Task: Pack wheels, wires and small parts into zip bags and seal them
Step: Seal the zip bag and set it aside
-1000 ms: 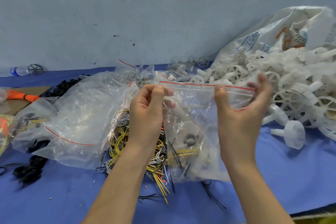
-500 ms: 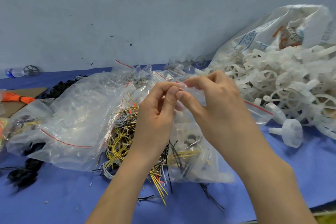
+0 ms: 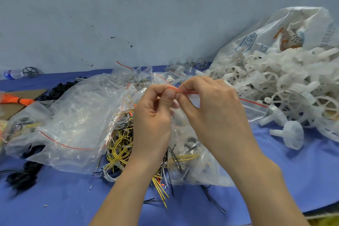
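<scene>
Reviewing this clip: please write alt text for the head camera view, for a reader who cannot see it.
Two bare hands, left hand and right hand, pinch the red-lined top edge of a clear zip bag holding wires and small parts, above a blue table. Loose yellow and grey wires and empty bags lie left; white plastic wheels are heaped right.

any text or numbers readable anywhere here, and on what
"952" in blue, possibly the tail of a longer number, inside a blue outline on the big white woven sack holding white plastic wheels.
Dark print on the orange-and-white patch of that sack: blurred, unreadable.
Grey print at the sack's right edge: unreadable.
Blue label on the small clear plastic bottle by the wall: too small to read.
Nothing else legible.
</scene>
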`<state>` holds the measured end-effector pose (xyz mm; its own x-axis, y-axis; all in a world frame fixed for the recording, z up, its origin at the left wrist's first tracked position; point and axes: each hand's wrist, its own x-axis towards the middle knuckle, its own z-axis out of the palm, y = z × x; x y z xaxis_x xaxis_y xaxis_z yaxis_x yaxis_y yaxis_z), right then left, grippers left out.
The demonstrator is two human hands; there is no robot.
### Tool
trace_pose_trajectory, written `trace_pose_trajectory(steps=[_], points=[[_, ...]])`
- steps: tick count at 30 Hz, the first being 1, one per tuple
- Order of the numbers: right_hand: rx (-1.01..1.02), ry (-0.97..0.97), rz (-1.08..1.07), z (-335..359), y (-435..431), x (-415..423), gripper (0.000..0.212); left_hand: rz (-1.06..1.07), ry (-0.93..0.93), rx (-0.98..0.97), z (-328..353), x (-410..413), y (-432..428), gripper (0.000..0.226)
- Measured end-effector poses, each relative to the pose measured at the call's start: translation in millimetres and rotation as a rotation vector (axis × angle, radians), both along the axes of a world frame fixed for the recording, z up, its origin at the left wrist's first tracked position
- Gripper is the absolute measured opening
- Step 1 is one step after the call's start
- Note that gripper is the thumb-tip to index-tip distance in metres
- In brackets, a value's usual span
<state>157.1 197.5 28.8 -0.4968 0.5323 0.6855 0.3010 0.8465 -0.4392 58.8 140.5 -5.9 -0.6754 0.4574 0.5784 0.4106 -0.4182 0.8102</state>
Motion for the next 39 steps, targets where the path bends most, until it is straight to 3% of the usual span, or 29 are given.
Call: trace_pose_trajectory(steps=[15, 25, 31, 39], points=[[0.117, 0.002, -0.12, -11.9, 6.1, 11.5, 0.017, 0.201, -0.176, 0.043, -5.2, -36.0, -1.1, 0.021], [-0.067, 0.231, -0.128, -13.6, 15.2, 24.7, 0.027, 0.215, -0.195, 0.056, -4.9, -44.4, -0.7, 0.018], [-0.095, 0.201, -0.084, -17.6, 21.8, 30.1, 0.012, 0.241, -0.224, 0.044, -6.5, -49.7, -5.3, 0.019], [-0.185, 0.31, -0.181, -23.9, 29.0, 31.4, 0.03, 0.231, -0.247, 0.008, -5.7, -48.3, -8.6, 0.018]])
